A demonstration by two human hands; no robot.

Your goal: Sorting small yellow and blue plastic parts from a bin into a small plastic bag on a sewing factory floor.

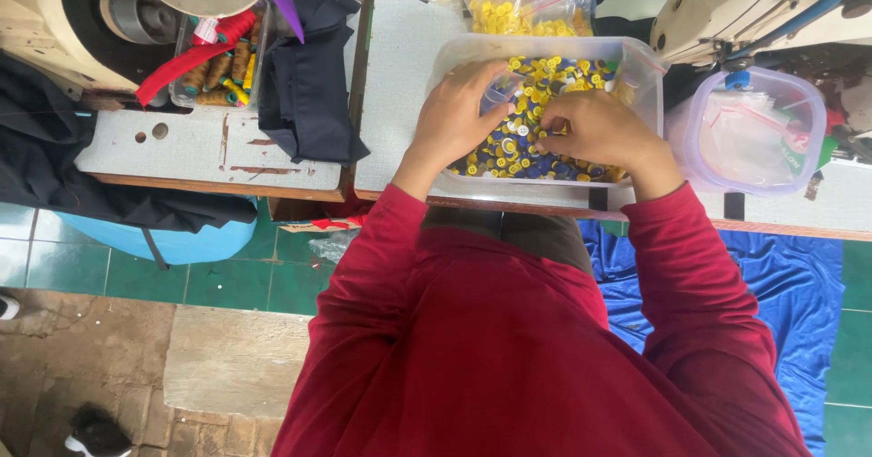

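Head view
Landmark: clear tub (636, 66) on the grey table (391, 103), just ahead of the person's chest.
Buttons: yellow and blue buttons (518, 148) fill the tub's floor, heaped loosely between and under both hands.
Left hand: left hand (451, 116) reaches into the tub's left half, wrist bent over the near rim, back of the hand up. Fingers curl together around a small clear bag (500, 92), pinching its mouth above the buttons.
Right hand: right hand (599, 130) sits in the tub's right half, knuckles up, fingers bunched and tucked downward, tips among the buttons just beside the bag. Whether they pinch a button I cannot tell.
Arms: both red sleeves (690, 266) angle inward from the shoulders, forearms crossing the tub's near rim.
Behind the tub: bags of yellow buttons (536, 12) lie touching its far wall.
Right of the tub: a lidded clear box (754, 130) stands just beside it.
Left of the tub: dark cloth (309, 84) hangs over the table edge; farther left, a tray of thread spools (218, 71).
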